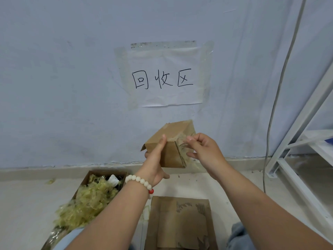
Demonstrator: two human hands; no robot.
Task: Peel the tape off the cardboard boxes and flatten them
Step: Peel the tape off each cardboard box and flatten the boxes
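A small brown cardboard box (173, 134) is held in the air before a pale wall, above a flattened brown cardboard sheet (180, 222) on the floor. The left hand (155, 159) has its grip curled round the box's near side, and the right hand (203, 150) pinches a strip of clear tape (182, 144) partly lifted from the box's right edge. Pulling the strip low and steady along the seam, with the left hand bracing firmly, would likely keep it from tearing.

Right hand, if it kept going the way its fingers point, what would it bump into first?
Probably the small cardboard box. The right hand has its fingers pointing left at it, pinching its tape.
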